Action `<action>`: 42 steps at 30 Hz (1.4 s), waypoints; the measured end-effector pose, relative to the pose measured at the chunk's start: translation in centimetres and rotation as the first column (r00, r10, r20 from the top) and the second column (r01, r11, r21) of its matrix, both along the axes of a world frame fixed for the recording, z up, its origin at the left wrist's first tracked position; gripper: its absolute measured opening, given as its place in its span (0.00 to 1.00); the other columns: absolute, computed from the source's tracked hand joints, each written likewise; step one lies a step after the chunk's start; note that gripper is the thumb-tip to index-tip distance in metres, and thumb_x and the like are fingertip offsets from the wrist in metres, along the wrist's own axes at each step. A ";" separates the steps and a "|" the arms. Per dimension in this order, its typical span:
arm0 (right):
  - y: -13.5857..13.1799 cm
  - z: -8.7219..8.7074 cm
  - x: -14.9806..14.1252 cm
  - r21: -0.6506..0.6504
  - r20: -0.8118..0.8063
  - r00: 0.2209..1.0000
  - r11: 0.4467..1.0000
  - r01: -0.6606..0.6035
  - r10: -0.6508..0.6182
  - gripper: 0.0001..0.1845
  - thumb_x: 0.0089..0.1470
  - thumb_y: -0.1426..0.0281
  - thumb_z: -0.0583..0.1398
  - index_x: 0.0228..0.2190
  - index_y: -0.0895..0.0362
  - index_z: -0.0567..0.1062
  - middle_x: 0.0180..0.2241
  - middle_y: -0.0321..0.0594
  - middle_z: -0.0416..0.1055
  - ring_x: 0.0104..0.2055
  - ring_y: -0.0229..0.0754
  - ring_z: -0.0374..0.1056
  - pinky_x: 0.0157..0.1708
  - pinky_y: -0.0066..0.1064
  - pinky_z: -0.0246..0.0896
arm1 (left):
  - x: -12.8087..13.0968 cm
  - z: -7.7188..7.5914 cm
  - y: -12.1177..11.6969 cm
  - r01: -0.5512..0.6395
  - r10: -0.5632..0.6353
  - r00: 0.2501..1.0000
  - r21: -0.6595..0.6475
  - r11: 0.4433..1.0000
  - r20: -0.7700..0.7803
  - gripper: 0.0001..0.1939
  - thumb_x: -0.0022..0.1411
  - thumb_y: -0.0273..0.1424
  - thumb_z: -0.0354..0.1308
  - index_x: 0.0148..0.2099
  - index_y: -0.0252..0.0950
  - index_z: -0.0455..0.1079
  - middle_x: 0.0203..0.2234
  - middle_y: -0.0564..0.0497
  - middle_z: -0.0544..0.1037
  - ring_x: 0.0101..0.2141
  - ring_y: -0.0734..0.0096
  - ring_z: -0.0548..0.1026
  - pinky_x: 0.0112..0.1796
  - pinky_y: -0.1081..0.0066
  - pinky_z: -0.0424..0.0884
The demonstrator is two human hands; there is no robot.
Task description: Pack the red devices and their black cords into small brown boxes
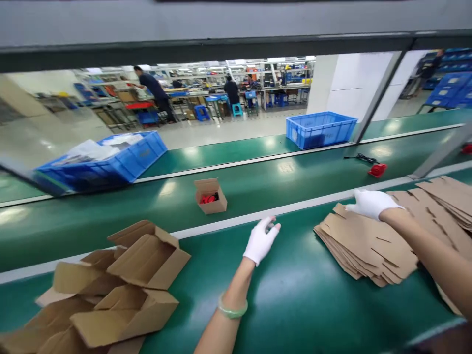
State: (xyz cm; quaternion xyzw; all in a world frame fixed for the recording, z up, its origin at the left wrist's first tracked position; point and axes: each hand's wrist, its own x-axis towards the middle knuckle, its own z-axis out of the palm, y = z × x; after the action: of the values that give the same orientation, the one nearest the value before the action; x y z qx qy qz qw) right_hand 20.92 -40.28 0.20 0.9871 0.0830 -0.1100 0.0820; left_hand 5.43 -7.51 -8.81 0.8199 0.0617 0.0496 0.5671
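1. Locate the stack of flattened cardboard box blanks (pixel 365 241) below and nearer you than the fingers of your right hand (pixel 372 204), on the green bench (pixel 287 300).
2. Expect each blank to be light and fairly stiff, likely to bend at its creases and slip against gloved fingers.
3. Take hold at a free outer edge, away from the cut slots.
4. Right fingers: bent at the stack's far edge; you cannot tell whether they pinch the top blank.
5. Left hand (pixel 259 241): fingers parted, holding nothing; erected cartons (pixel 138 258) lie to their left.
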 end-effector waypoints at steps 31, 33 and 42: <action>0.0 -8.4 -18.5 0.827 -0.076 0.994 0.553 0.106 -0.078 0.28 0.56 0.59 0.58 0.53 0.61 0.64 0.55 0.53 0.60 0.57 0.52 0.57 0.55 0.42 0.55 | -2.8 -2.9 -10.4 -0.288 -0.294 0.794 -0.754 0.590 -0.533 0.21 0.56 0.24 0.59 0.53 0.27 0.66 0.45 0.38 0.74 0.45 0.54 0.75 0.49 0.59 0.74; -0.6 -9.4 -18.4 0.909 -0.122 0.975 0.373 0.186 -0.188 0.33 0.56 0.58 0.56 0.58 0.60 0.59 0.59 0.52 0.55 0.62 0.50 0.51 0.59 0.42 0.50 | -3.4 -3.1 -9.2 -0.289 -0.294 0.803 -0.770 0.569 -0.518 0.20 0.54 0.24 0.60 0.51 0.28 0.67 0.45 0.39 0.74 0.46 0.54 0.74 0.50 0.59 0.73; -0.6 -8.6 -19.3 0.937 -0.322 0.934 -0.090 0.338 0.154 0.42 0.55 0.48 0.53 0.61 0.60 0.54 0.61 0.51 0.53 0.62 0.50 0.51 0.60 0.45 0.50 | -6.2 -5.0 -5.7 -0.416 -0.095 0.823 -0.707 0.572 -0.561 0.26 0.53 0.39 0.60 0.54 0.40 0.65 0.42 0.46 0.77 0.54 0.53 0.67 0.57 0.55 0.66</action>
State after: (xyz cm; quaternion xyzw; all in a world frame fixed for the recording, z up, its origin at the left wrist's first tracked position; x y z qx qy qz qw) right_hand 1.66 -40.86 -8.37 0.6925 0.0791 -0.1818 -0.6936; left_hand -0.78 -13.24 -13.80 0.4404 0.3126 -0.1635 0.8256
